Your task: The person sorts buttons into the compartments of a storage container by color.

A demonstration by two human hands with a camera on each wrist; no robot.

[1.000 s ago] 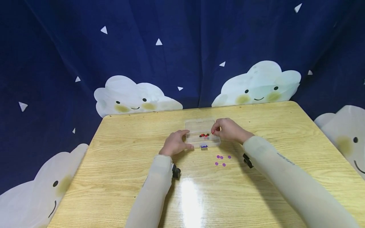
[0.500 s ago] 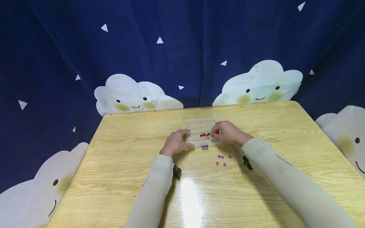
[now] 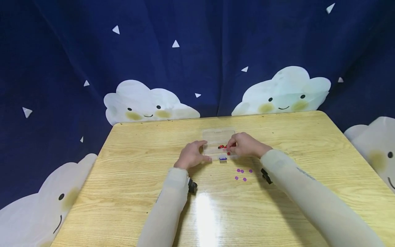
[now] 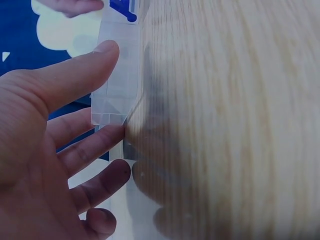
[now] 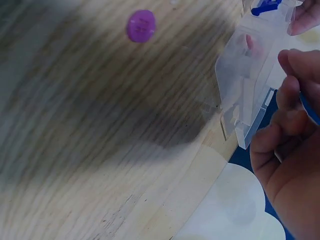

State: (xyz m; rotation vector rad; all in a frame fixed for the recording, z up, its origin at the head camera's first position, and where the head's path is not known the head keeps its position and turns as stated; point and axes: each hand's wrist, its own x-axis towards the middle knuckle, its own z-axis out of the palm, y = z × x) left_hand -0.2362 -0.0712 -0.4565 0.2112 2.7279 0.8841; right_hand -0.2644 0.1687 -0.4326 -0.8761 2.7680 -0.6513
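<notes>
A clear plastic box (image 3: 213,135), lid tipped back, lies at mid-table with a blue piece (image 3: 223,159) at its front. My left hand (image 3: 189,155) holds the box's left end, thumb along the front wall (image 4: 127,75) and fingers round the corner. Small red and black pieces (image 3: 221,146) sit in a row inside. My right hand (image 3: 245,144) reaches over the right part with curled fingers, tips close together by the row's end. Just below those tips a red piece (image 3: 228,153) shows; its red shows through the wall in the right wrist view. I cannot tell whether the fingertips pinch anything.
Several purple discs (image 3: 242,171) lie on the wooden table (image 3: 123,178) in front of the box; one purple disc (image 5: 141,25) shows large in the right wrist view. A dark blue curtain (image 3: 185,65) with clouds hangs behind the table's far edge.
My right hand has moved slightly left and lower over the box. The red piece seen at its fingertips earlier now shows below them, nearer the box's front. My left hand keeps its hold.
</notes>
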